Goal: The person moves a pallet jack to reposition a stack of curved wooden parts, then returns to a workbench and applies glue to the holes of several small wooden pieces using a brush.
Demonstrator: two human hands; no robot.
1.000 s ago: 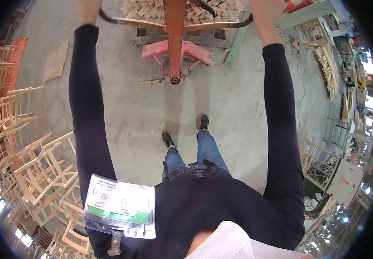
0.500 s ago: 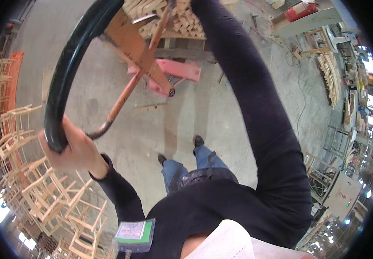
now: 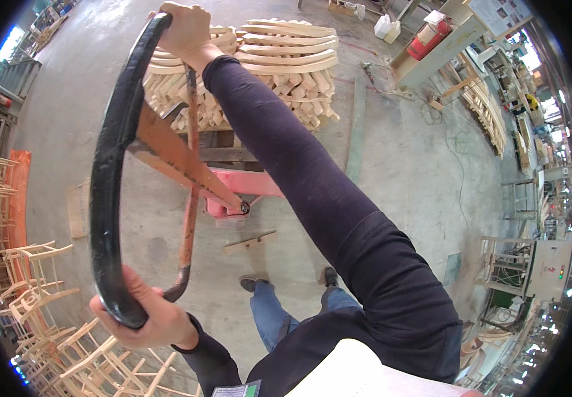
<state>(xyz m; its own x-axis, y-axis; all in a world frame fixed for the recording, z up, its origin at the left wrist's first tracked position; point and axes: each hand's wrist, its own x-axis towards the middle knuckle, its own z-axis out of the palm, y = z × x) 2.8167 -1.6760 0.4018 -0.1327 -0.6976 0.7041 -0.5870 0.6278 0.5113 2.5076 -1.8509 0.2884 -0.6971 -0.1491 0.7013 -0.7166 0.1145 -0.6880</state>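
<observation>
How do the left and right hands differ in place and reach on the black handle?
Place: the left hand is at the handle's lower end in the picture, while the right hand is at its upper end.
Reach: the right hand is stretched far out, with a long run of right sleeve in view; the left hand is closer in, showing only a short stretch of left sleeve.
Shared: both are bare and grip the handle.

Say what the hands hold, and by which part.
The orange metal pallet-jack handle, by its curved black grip bar: left hand at the near end, right hand at the far end.
</observation>
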